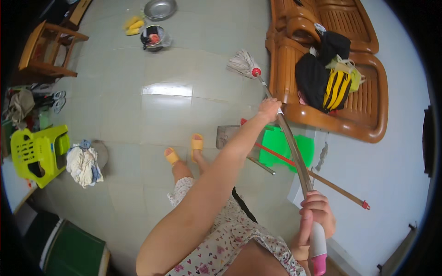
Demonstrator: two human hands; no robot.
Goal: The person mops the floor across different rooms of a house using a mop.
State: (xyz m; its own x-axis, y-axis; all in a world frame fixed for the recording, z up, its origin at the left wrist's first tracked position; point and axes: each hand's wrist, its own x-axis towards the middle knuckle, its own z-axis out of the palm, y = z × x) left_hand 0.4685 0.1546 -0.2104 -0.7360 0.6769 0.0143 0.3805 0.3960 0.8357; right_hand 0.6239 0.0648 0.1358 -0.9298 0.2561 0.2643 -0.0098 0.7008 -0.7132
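Observation:
A string mop spans the view, its metal pole (293, 145) slanting from lower right up towards the sofa. My left hand (270, 108) is wrapped around the pole partway along, below the red collar. Close to the pole's top end, my right hand (319, 212) grips it just above the white and pink handle end (318, 241). The pale mop head (243, 63) is on or just over the tiled floor (121, 114), beside the sofa front; contact cannot be told.
A wooden sofa (286, 76) holds bags (312, 81). Along the wall lie a green plastic item (276, 138), a dustpan (226, 134) and a red-and-brown pole (335, 184). A yellow-green plastic chair (38, 151), piled cloth (84, 164), a bin (153, 38) and a metal basin (160, 9) stand leftward.

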